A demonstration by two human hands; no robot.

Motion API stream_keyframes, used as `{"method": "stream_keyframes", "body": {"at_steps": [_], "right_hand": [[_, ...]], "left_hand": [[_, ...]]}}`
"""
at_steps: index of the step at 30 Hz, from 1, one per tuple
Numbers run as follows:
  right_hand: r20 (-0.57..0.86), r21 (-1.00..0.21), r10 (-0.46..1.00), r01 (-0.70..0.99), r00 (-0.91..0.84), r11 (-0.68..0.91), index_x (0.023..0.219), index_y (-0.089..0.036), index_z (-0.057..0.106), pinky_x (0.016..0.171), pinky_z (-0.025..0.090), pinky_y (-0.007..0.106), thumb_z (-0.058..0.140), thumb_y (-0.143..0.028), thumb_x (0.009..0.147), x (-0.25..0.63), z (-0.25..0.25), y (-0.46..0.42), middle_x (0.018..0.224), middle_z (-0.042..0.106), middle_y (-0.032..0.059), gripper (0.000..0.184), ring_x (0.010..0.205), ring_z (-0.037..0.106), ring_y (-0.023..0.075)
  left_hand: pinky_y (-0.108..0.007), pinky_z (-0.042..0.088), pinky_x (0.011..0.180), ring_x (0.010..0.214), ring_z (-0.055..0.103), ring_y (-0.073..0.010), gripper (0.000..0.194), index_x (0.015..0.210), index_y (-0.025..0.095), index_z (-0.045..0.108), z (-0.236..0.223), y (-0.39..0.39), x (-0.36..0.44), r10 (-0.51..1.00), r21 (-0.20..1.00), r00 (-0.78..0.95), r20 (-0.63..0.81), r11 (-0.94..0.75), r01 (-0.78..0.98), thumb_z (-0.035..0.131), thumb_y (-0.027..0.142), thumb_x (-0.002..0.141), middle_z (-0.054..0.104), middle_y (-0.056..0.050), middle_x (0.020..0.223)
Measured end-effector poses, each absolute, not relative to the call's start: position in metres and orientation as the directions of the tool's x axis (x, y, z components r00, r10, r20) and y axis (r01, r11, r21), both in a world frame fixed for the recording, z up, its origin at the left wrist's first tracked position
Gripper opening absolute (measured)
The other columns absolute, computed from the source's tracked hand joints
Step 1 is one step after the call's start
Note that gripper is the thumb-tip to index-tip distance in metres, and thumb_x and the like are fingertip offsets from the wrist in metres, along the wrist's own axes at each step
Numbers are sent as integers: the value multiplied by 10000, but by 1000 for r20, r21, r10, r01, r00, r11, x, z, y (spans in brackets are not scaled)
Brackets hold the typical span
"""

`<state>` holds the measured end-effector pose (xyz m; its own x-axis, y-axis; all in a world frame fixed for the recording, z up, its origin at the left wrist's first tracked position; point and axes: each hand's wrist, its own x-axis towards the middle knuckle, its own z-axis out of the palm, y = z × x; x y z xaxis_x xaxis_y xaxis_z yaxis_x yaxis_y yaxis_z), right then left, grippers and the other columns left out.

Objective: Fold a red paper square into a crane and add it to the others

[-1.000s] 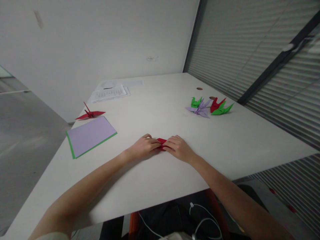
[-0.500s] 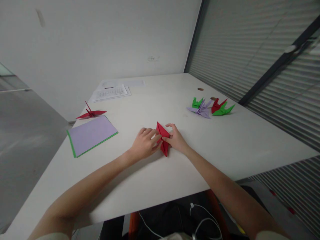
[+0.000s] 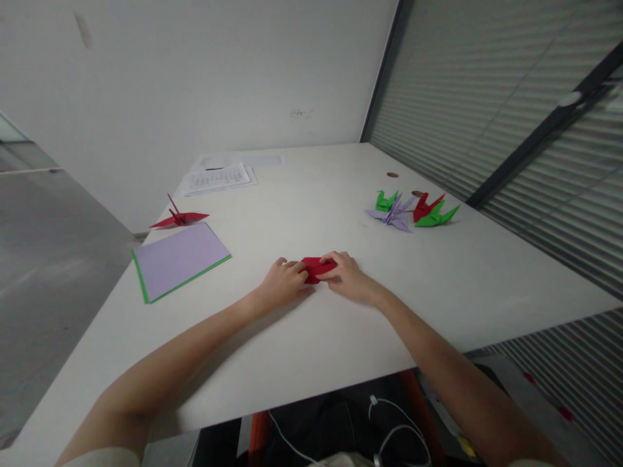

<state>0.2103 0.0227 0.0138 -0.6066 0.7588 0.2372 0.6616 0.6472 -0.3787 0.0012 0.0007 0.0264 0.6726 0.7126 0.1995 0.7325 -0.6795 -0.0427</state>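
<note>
Between my hands a folded piece of red origami paper [image 3: 312,268] lies crosswise, low over the white table or on it. My left hand [image 3: 286,281] grips its left end with bent fingers. At the other end my right hand [image 3: 344,275] holds it between thumb and fingers. Both tips of the paper are hidden under the fingers, and the middle shows as a flat red band.
On the left, a stack of purple and green paper sheets [image 3: 181,259] lies in front of a red paper crane [image 3: 180,218]. Printed papers [image 3: 219,176] rest at the back. Right of centre stand green cranes [image 3: 437,215], a purple crane [image 3: 393,214] and a red crane [image 3: 426,207].
The red paper has turned from pointing away from me to lying sideways. Both hands have shifted to its two ends.
</note>
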Motion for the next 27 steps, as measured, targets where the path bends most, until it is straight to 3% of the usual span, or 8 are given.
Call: {"method": "stream_keyframes", "body": {"at_steps": [6,10,13,18,23,27], "right_hand": [[226,-304,684,617,-693,726,1038,-291,713,878,351,407,613,-280,867,208,5,28,1000,680,50,198,983,533,220],[315,-303,687,617,-655,727,986,-268,729,827,372,377,600,-315,875,205,-5,30,940,685,52,176,919,538,212],[355,-369,712,609,-605,702,926,-250,737,802,401,354,567,-295,897,203,-11,30,914,686,43,179,881,545,197],[389,-455,751,597,-535,661,857,-229,731,807,429,335,566,-239,892,200,-11,26,898,672,37,170,848,550,181],[378,-522,816,626,-438,579,825,-233,719,789,434,332,653,-327,830,194,-10,23,869,650,33,115,835,556,184],[346,-580,872,652,-346,488,748,-206,696,746,436,315,643,-300,839,188,-13,27,810,630,29,142,779,565,169]], "left_hand": [[-311,490,749,793,640,-170,212,958,145,623,17,10,-5,613,-43,766,193,-775,631,445,260,940,661,-68,892],[-290,502,704,776,629,-159,255,959,140,625,12,13,-9,572,13,786,233,-810,586,399,257,958,642,-72,904],[-285,500,697,749,625,-153,266,949,149,645,12,15,-11,588,73,769,250,-803,591,413,278,953,642,-69,886],[-262,478,698,749,611,-142,213,917,170,681,11,20,-12,671,277,693,264,-741,612,478,231,920,643,-60,871],[-233,407,591,608,519,-106,185,771,162,666,10,22,-12,786,482,564,252,-607,632,540,237,882,556,-25,731],[-255,430,648,661,518,-113,211,764,161,654,7,23,-12,814,594,499,297,-567,571,542,298,878,541,-35,818]]}}
